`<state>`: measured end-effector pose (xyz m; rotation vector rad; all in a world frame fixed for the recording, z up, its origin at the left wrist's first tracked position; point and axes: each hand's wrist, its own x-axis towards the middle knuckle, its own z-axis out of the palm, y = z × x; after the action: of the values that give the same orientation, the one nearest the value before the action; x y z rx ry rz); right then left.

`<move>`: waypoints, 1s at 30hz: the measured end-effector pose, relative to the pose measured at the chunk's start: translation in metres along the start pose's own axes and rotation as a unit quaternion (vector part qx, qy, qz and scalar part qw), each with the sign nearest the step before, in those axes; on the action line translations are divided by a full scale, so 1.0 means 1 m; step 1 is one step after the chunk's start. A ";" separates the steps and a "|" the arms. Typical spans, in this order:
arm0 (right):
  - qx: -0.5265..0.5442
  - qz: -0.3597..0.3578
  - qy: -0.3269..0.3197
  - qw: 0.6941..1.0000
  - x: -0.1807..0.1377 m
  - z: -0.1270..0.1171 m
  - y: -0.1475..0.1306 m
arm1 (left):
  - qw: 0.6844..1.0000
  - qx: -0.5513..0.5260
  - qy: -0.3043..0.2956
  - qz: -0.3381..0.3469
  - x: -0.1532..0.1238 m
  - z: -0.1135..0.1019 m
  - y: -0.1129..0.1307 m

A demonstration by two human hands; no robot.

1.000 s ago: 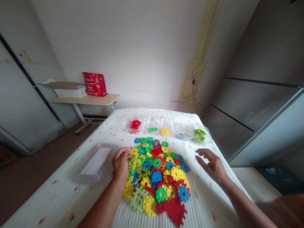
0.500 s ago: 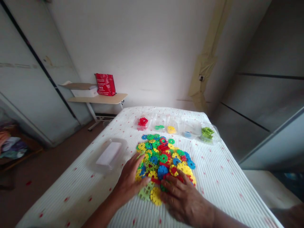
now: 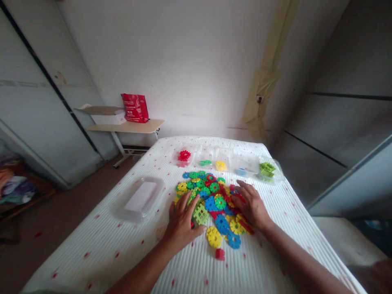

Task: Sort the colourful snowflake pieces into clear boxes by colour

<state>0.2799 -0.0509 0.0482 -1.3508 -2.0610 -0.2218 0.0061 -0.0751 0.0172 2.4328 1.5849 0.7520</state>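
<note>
A pile of plastic gear-shaped pieces (image 3: 214,200) in red, yellow, green and blue lies on a white ribbed bed cover (image 3: 266,261). My left hand (image 3: 182,220) lies flat on the pile's left edge, fingers spread, beside a pale green grid piece (image 3: 200,213). My right hand (image 3: 251,204) rests flat on the pile's right side, fingers stretched over red pieces. A yellow gear (image 3: 213,237) and a small red piece (image 3: 219,254) lie loose at the near edge.
A clear lidded box (image 3: 139,199) sits left of the pile. Clear tubs at the back hold sorted pieces: red (image 3: 183,157), green (image 3: 205,163), yellow (image 3: 220,165), blue (image 3: 241,171), light green (image 3: 267,170). A side table with a red bag (image 3: 134,108) stands by the wall.
Both hands slid away from me across the pile; the right hand went from the near edge to the right side. The pieces were pushed together and a few were left loose in front.
</note>
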 end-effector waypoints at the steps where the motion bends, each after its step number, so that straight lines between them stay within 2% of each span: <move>1: 0.020 0.015 0.015 1.000 -0.002 -0.001 0.006 | 1.000 -0.006 0.017 0.002 0.000 0.000 -0.001; 4: 0.073 0.063 0.034 0.995 -0.008 -0.009 0.022 | 0.998 -0.027 0.053 0.013 -0.003 -0.001 -0.005; 7: 0.107 0.129 0.006 0.986 -0.013 -0.024 0.030 | 0.994 -0.058 0.089 0.026 -0.007 -0.002 -0.010; 9: 0.117 0.142 -0.008 0.983 -0.015 -0.034 0.029 | 0.989 -0.080 0.120 0.028 -0.008 -0.003 -0.014; 12: 0.107 0.114 0.003 0.988 -0.019 -0.042 0.023 | 0.982 -0.105 0.159 0.011 -0.008 -0.003 -0.017; 16: 0.072 0.039 0.011 0.997 -0.022 -0.038 0.012 | 0.974 -0.125 0.190 -0.017 -0.007 -0.003 -0.020; 23: 0.052 -0.106 -0.023 0.993 -0.014 -0.026 -0.015 | 0.978 -0.069 0.195 0.004 -0.010 -0.007 -0.016; 25: 0.030 -0.105 -0.027 0.994 -0.013 -0.022 -0.017 | 0.982 -0.039 0.184 0.011 -0.011 -0.009 -0.012; 30: 0.020 -0.038 -0.039 0.998 -0.017 -0.017 0.000 | 0.990 0.019 0.136 0.031 -0.010 -0.014 0.000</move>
<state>0.2910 -0.0719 0.0509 -1.2773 -2.1720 -0.1625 -0.0041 -0.0861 0.0258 2.5041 1.6310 1.1170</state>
